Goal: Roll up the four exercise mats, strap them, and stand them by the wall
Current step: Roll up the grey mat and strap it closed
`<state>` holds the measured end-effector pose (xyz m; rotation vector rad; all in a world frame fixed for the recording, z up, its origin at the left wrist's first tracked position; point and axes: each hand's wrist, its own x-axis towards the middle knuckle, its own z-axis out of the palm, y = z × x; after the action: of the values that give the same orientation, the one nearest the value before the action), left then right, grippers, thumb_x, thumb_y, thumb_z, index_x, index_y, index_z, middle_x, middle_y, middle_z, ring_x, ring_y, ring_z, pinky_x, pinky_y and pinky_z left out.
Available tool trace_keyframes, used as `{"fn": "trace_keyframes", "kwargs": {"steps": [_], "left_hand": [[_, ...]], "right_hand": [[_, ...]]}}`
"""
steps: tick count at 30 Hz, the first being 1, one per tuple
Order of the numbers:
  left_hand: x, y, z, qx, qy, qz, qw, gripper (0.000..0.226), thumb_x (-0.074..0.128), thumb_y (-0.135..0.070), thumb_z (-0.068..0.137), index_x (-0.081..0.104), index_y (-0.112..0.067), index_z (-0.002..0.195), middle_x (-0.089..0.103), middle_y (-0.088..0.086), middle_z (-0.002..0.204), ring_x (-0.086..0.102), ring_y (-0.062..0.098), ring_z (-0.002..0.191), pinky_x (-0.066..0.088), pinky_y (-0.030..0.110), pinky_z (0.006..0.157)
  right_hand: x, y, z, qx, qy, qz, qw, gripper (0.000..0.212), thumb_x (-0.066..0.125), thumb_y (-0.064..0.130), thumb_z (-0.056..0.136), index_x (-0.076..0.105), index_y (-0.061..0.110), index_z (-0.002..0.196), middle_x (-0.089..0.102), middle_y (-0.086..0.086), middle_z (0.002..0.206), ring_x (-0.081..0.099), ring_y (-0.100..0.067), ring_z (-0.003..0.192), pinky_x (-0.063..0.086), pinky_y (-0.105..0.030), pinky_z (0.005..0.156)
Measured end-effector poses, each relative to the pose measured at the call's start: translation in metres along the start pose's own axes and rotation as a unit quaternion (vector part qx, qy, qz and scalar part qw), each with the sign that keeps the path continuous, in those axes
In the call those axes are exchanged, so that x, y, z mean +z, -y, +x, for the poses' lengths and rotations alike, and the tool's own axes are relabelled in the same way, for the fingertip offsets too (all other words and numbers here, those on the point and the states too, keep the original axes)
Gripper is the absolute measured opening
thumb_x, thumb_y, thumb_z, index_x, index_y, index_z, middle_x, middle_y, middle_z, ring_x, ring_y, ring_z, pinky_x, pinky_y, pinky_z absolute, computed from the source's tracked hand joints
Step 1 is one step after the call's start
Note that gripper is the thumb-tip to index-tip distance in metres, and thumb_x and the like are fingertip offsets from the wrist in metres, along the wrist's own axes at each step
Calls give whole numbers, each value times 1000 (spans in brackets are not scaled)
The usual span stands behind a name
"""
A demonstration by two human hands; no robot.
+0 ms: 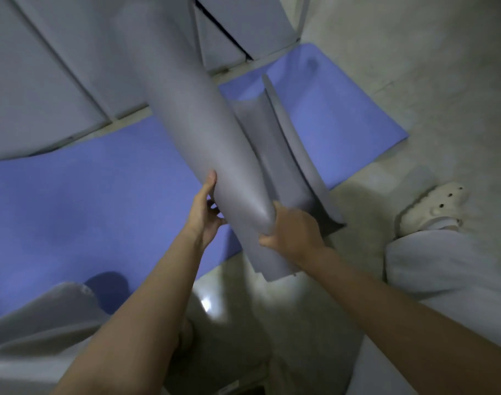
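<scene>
The left hand (205, 216) curls round the rolled grey mat (203, 124); the right hand (296, 232) seemingly clamps its loose edge. A blue mat (87, 195) lies beneath, open floor (414, 67) rightward.

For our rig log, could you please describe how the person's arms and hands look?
Both forearms are bare, with no sleeve in view. The left hand and the right hand wear no gloves, and no watch, bracelet or ring shows.

A half-rolled mat (203, 132) between left hand (204, 220) and right hand (296, 235), above a flat mat (87, 201) on the floor (414, 67); shoe (434, 206) at right.
</scene>
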<state>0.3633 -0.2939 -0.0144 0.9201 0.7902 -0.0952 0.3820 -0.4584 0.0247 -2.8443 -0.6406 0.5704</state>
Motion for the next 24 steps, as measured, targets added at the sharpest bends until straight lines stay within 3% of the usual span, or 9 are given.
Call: {"fn": "trace_keyframes", "kwargs": {"steps": [5, 8, 10, 12, 16, 19, 22, 23, 24], "left_hand": [[48, -59, -10, 108, 68, -68, 989, 34, 44, -51, 93, 62, -23, 85, 48, -9, 50, 52, 9, 57, 48, 25, 56], [60, -78, -11, 138, 102, -68, 983, 39, 46, -55, 90, 60, -22, 105, 55, -7, 62, 56, 12, 74, 53, 37, 81], [57, -76, -10, 142, 103, -7, 984, 51, 47, -60, 84, 57, -22, 116, 60, -4, 86, 57, 11, 90, 49, 41, 92], [53, -66, -11, 148, 58, 56, 986, 65, 48, -59, 84, 48, -16, 132, 58, 0, 126, 56, 16, 115, 52, 36, 87], [32, -39, -26, 244, -79, 144, 956, 50, 52, -28, 96, 37, 2, 133, 49, 15, 133, 53, 22, 118, 47, 27, 93], [-3, -7, -38, 319, -192, 341, 864, 57, 64, -25, 89, 37, 9, 126, 39, 22, 127, 40, 29, 118, 36, 34, 103], [-46, 22, -45, 358, -222, 505, 754, 66, 76, -29, 78, 41, 9, 120, 40, 26, 120, 37, 37, 114, 36, 49, 101], [-57, 29, -45, 382, -202, 570, 699, 72, 78, -31, 75, 41, 6, 124, 41, 26, 123, 38, 38, 116, 35, 51, 101], [-65, 34, -44, 399, -156, 646, 631, 78, 79, -35, 71, 40, 1, 128, 42, 25, 127, 38, 39, 119, 33, 52, 103]], "right_hand": [[-77, 7, 10, -14, -113, -61, 992, 54, 60, 38, 85, 43, 16, 131, 60, -13, 114, 54, -30, 110, 39, -35, 85], [-110, 5, 11, -26, -169, -92, 981, 42, 64, 33, 82, 49, 14, 117, 63, -12, 105, 55, -30, 103, 36, -35, 79], [-117, -3, 9, -30, -185, -107, 976, 40, 66, 31, 82, 50, 13, 114, 63, -13, 103, 54, -31, 101, 32, -35, 76], [-114, -12, 7, -30, -170, -122, 977, 44, 66, 32, 82, 49, 14, 118, 62, -12, 105, 52, -30, 106, 34, -36, 81], [-81, -21, 8, -67, -174, -129, 974, 53, 78, 35, 69, 55, 14, 113, 66, -11, 94, 57, -28, 100, 40, -37, 79], [-47, -23, 2, -75, -91, -139, 983, 65, 79, 40, 65, 55, 15, 120, 67, -9, 95, 58, -25, 101, 42, -34, 80], [-10, -27, -8, -93, -38, -132, 986, 79, 90, 43, 15, 73, 14, 87, 61, -5, 55, 62, -21, 57, 45, -22, 49], [3, -28, -11, -104, -38, -138, 984, 77, 90, 42, 15, 73, 14, 84, 61, -6, 56, 61, -22, 55, 45, -21, 48], [8, -26, -17, -111, 7, -148, 983, 72, 90, 42, 32, 70, 14, 95, 65, -9, 70, 64, -24, 66, 48, -23, 56]]}}
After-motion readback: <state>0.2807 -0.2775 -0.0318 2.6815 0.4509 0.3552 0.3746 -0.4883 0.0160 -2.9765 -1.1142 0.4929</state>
